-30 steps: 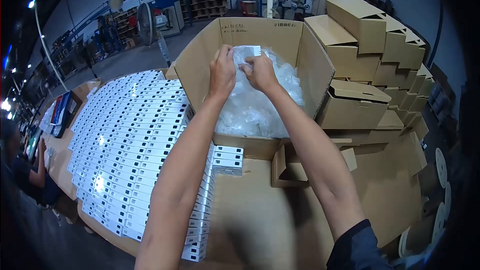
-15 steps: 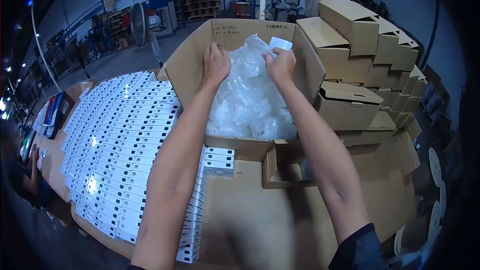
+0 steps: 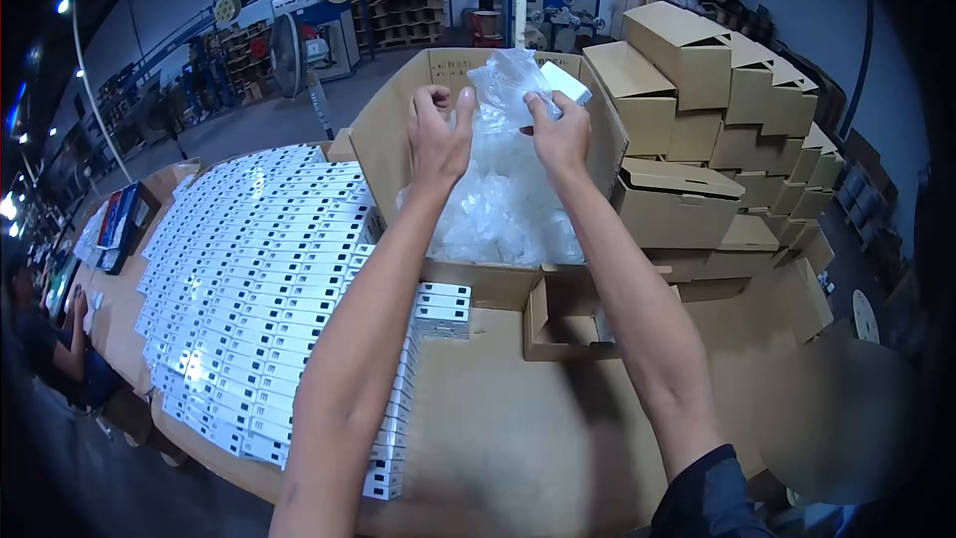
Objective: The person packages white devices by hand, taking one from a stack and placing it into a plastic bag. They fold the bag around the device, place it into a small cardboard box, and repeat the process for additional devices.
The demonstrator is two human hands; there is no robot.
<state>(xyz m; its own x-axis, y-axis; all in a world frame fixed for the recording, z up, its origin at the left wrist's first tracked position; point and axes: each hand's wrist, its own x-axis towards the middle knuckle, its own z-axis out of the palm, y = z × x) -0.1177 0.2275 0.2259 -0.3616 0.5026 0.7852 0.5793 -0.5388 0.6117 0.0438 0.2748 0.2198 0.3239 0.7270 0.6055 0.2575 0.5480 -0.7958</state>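
My right hand (image 3: 561,130) pinches a clear plastic bag (image 3: 506,80) above a large cardboard box, with a small white box (image 3: 566,83) just behind its fingers. Whether the white box is inside the bag I cannot tell. On the left side of the same carton, my left hand (image 3: 438,134) is raised with curled fingers and the thumb apart, holding nothing visible. More crumpled clear bags (image 3: 498,214) fill the large cardboard box (image 3: 473,282) below both hands.
Rows of stacked white boxes (image 3: 259,299) cover the table's left part. A small open carton (image 3: 558,350) stands before the large one. Brown cartons (image 3: 687,60) are piled at the right. Another person (image 3: 60,339) sits at far left, near a blue tray (image 3: 119,229).
The right hand has lifted the plastic bag higher, and the white box has tilted. My left hand has turned and its thumb has come up. The whole view has shifted slightly.
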